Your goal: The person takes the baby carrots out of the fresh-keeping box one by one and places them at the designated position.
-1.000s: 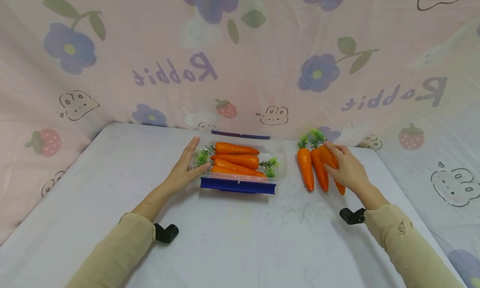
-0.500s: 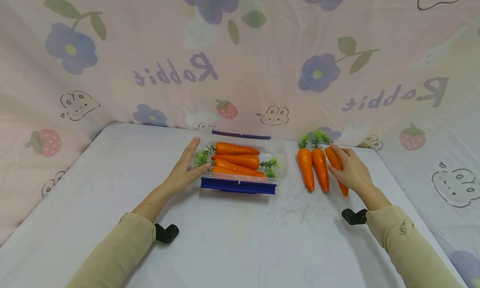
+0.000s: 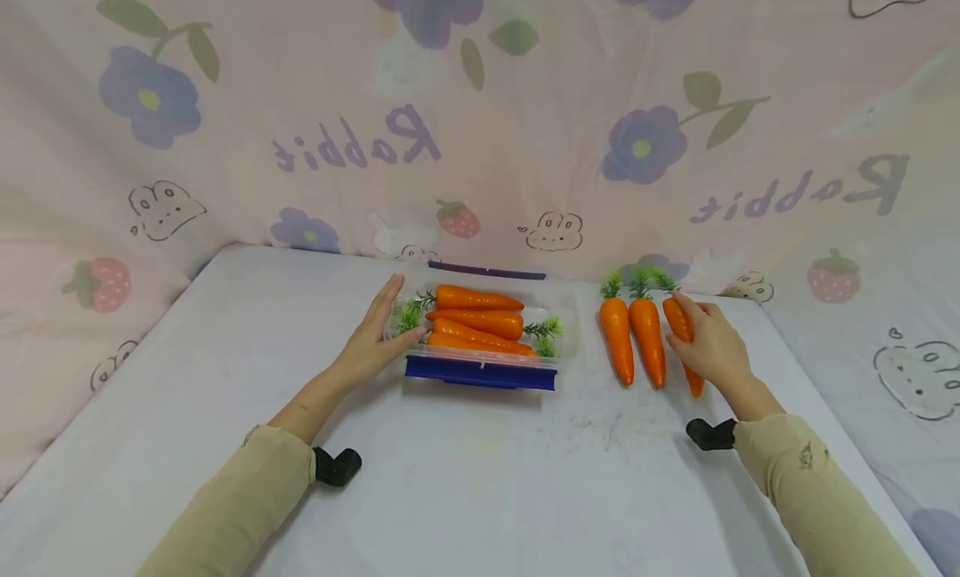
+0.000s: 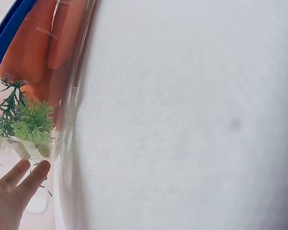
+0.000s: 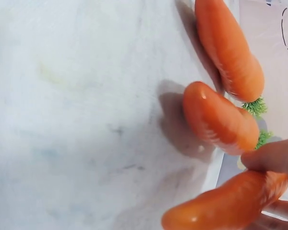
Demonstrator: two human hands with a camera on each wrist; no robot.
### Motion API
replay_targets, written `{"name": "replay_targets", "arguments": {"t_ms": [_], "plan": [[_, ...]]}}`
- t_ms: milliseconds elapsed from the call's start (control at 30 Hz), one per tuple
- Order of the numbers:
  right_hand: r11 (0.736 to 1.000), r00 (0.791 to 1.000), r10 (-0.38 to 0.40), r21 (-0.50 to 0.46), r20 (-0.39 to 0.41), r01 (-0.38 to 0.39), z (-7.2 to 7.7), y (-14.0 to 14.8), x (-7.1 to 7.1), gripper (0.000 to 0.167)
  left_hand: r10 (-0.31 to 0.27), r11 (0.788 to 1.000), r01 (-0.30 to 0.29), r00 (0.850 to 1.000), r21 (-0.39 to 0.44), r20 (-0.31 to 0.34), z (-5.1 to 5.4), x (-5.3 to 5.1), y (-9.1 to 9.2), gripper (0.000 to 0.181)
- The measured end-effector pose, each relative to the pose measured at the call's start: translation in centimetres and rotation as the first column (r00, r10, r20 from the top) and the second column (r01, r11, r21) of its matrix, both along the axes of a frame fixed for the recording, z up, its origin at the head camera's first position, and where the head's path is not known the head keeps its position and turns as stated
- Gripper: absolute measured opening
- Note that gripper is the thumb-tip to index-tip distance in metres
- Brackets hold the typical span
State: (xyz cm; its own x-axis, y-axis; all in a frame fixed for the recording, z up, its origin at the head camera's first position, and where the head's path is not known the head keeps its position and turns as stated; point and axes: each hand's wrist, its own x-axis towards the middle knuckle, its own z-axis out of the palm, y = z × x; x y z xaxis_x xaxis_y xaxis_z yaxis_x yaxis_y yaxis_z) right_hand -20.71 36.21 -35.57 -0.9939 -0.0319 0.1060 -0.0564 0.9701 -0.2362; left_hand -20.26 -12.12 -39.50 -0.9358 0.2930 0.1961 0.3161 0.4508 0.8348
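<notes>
While left hand (image 3: 371,337) rests, fingers spread, against left end of blue-latched container (image 3: 480,373), right hand (image 3: 712,345) pinches rightmost carrot (image 5: 223,203) between thumb and fingers, towards leafy end. Carrot lies right of container, beyond two loose carrots (image 3: 647,343); long axis near-to-far, roughly crosswise to packed carrots (image 3: 480,298). Right hand nearer.

Soft light casts blurred shadows (image 5: 172,116) beside carrots (image 5: 218,120).
</notes>
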Motion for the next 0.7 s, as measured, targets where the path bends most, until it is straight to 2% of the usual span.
{"name": "replay_targets", "arguments": {"t_ms": [367,700], "plan": [[0.998,0.998,-0.054,-0.025,-0.010,0.054,-0.4,0.5,-0.5,0.073,0.001,1.000,-0.001,1.000,0.007,0.003,0.2,-0.2,0.0,0.084],[0.997,0.991,-0.078,-0.009,0.106,0.080,-0.5,1.1,-1.0,0.072,-0.002,1.000,0.002,1.000,0.015,0.001,0.1,-0.1,0.1,0.085]]}}
